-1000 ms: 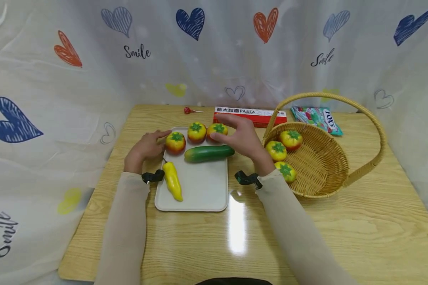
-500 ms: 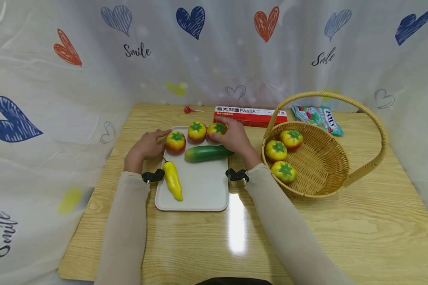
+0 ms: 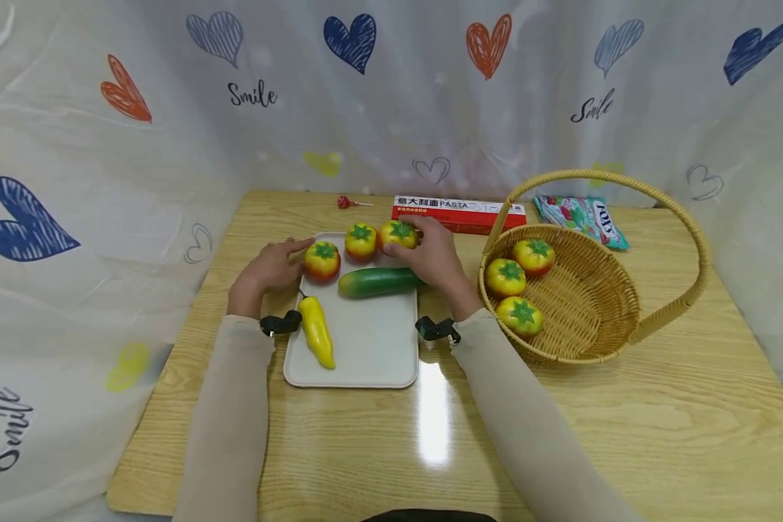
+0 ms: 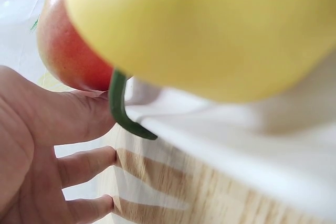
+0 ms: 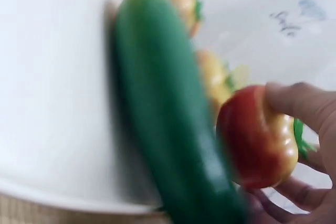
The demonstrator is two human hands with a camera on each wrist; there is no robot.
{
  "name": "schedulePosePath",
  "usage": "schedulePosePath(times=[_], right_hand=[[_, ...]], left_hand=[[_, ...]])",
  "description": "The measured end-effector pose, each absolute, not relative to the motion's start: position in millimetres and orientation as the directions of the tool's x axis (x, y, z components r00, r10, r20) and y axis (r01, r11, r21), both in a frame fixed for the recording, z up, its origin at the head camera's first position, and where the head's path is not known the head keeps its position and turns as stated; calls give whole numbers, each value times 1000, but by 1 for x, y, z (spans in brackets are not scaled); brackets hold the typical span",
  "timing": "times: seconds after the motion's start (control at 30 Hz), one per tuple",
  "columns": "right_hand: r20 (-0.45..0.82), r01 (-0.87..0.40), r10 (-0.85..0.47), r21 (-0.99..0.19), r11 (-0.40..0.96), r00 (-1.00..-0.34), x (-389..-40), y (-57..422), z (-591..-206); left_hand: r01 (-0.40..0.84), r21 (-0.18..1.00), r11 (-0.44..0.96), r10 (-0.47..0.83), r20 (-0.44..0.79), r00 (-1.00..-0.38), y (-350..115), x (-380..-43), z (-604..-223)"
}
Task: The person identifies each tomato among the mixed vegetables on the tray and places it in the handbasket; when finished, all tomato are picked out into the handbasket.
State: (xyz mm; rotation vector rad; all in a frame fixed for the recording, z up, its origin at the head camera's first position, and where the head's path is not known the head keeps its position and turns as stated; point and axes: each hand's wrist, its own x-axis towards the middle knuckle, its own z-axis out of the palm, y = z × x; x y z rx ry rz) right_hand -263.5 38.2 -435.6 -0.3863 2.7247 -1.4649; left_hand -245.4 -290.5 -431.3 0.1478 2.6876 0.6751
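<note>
On the white tray (image 3: 365,348) lie yellow-red toy tomatoes, a green cucumber (image 3: 378,282) and a yellow pepper (image 3: 316,332). My right hand (image 3: 436,254) grips the back-right tomato (image 3: 398,235) between thumb and fingers; the right wrist view shows this tomato (image 5: 257,137) just beyond the cucumber (image 5: 163,98). Another tomato (image 3: 362,241) sits left of it. My left hand (image 3: 270,267) rests at the tray's left edge, beside the left tomato (image 3: 322,261). In the left wrist view its fingers (image 4: 86,163) are straight, fingertips at the table, and the pepper (image 4: 210,30) fills the foreground.
To the right stands a wicker basket (image 3: 583,304) with a tall handle, holding three tomatoes (image 3: 519,316). Behind are a red pasta box (image 3: 460,214), a teal candy bag (image 3: 583,217) and a lollipop (image 3: 344,202). A heart-printed curtain (image 3: 391,109) hangs behind the table.
My right hand has moved left onto the back-right tomato and its fingers have closed around it. My left hand has stayed in place at the tray's edge.
</note>
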Motion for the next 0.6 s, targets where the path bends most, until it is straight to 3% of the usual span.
schedulePosePath(times=[0.4,0.6], right_hand=[[120,-244,-418,-935,257,-900,-198,88,-378],[122,-278,-442,-910,309,-889,-164,148,-367]], left_hand=[[8,473,881,186,-331,-925,-287,-247,-432],[16,468,884,187,-322,-928,-291,-249,-435]])
